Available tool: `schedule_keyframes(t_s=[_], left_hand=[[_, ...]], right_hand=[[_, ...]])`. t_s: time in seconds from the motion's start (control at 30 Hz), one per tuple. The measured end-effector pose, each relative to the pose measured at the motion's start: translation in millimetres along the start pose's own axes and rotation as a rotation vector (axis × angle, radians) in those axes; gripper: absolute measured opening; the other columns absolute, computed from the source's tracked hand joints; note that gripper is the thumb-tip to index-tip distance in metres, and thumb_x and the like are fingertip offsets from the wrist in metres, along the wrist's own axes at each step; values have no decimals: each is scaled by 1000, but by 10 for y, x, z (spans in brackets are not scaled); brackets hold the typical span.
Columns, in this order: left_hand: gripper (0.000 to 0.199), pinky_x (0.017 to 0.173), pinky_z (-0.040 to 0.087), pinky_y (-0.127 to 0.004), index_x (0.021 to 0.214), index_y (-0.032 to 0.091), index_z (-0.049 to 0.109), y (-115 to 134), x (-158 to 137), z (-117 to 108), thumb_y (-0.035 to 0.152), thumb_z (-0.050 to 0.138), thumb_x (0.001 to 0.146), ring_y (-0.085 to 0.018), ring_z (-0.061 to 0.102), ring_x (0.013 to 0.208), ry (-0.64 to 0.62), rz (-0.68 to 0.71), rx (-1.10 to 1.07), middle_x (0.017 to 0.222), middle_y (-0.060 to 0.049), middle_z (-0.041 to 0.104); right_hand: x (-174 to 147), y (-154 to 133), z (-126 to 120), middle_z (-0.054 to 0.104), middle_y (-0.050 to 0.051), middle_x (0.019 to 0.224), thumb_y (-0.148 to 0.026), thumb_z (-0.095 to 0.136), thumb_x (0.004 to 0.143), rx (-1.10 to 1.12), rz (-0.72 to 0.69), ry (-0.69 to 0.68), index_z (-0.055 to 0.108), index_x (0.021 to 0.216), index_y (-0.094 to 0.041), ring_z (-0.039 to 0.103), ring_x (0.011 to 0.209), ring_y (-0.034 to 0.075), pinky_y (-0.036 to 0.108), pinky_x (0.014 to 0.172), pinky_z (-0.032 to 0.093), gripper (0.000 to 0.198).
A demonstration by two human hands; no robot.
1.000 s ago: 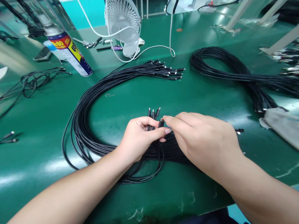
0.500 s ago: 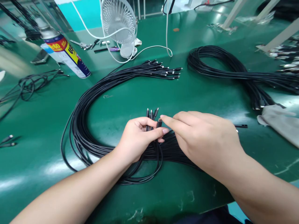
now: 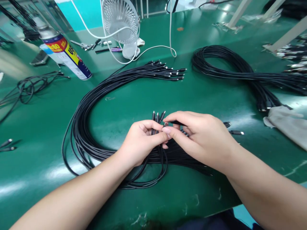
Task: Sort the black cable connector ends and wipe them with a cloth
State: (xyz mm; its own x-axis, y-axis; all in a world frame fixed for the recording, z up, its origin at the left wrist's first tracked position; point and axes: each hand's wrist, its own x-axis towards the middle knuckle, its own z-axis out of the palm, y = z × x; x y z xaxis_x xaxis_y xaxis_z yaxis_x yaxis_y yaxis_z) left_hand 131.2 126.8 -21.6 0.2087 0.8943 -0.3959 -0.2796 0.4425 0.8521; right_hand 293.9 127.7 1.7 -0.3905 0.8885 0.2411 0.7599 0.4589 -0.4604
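Here, black connector (image 3: 165, 124), pinched between fingers (image 3: 158, 138), partly hidden

Glossy green tabletop (image 3: 144, 99), turquoise panel (image 3: 92, 16)

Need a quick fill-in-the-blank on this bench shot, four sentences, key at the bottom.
1. The left hand and right hand are close together above a tabletop coloured ____.
2. The connectors held in the left hand point toward the ____ edge of the picture.
3. In the picture, the spray can is to the ____ of the fan.
4. The gray cloth lies nearest the ____ hand.

Missing words: green; top; left; right
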Motion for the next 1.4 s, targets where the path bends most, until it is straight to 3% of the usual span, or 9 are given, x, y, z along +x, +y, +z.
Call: schedule_keyframes(t_s=[0.1, 0.2, 0.33, 0.53, 0.67, 1.03, 1.4], left_hand=[[30, 49, 51, -22, 60, 13, 63, -11, -11, 6, 19, 90, 50, -11, 62, 48, -29, 12, 75, 61, 0, 68], [27, 47, 49, -20, 62, 13, 64, -26, -16, -4, 17, 89, 53, -10, 61, 47, -36, 14, 142, 58, 2, 67], [28, 49, 49, -21, 63, 13, 62, -28, -7, -18, 17, 88, 55, -10, 60, 46, -32, 3, 121, 55, 2, 65], [27, 50, 50, -21, 63, 12, 63, 3, 7, -8, 18, 88, 54, -9, 58, 45, -34, -17, 81, 52, 2, 63], [28, 50, 49, -21, 62, 12, 64, 9, 2, -3, 20, 89, 53, -9, 58, 45, -32, -29, 89, 52, 1, 64], [29, 51, 51, -22, 63, 12, 64, 2, 11, 1, 20, 90, 52, -10, 60, 46, -25, -40, 85, 56, 1, 65], [30, 52, 51, -22, 63, 12, 65, 15, 6, 1, 18, 90, 49, -11, 62, 48, -12, -63, 73, 56, 1, 65]], right_hand=[[86, 45, -2, 65, -3, 65, -26, 56, 88, 237, 62, -112, 66, 77, -19, 51, 54, 10, 22, 48, 33, 17], [151, 84, -47, 55, -4, 51, -19, 54, 86, 248, 35, -98, 61, 65, -19, 46, 47, 9, 21, 46, 31, 22], [167, 124, -109, 63, -1, 60, -21, 55, 86, 123, 38, 36, 63, 72, -18, 54, 52, 11, 23, 50, 34, 17], [133, 139, -76, 68, -1, 71, -16, 54, 89, 220, -10, -84, 68, 84, -18, 55, 57, 10, 21, 55, 38, 15], [147, 127, -63, 66, -4, 63, -13, 57, 87, 213, -38, -123, 69, 77, -18, 50, 51, 8, 20, 50, 34, 16], [156, 123, -103, 64, -4, 58, -12, 56, 82, 144, -25, -27, 71, 76, -19, 47, 46, 8, 21, 47, 33, 17], [154, 112, -95, 64, -4, 58, -15, 60, 84, 262, 26, -113, 72, 75, -19, 50, 49, 8, 20, 47, 35, 15]])
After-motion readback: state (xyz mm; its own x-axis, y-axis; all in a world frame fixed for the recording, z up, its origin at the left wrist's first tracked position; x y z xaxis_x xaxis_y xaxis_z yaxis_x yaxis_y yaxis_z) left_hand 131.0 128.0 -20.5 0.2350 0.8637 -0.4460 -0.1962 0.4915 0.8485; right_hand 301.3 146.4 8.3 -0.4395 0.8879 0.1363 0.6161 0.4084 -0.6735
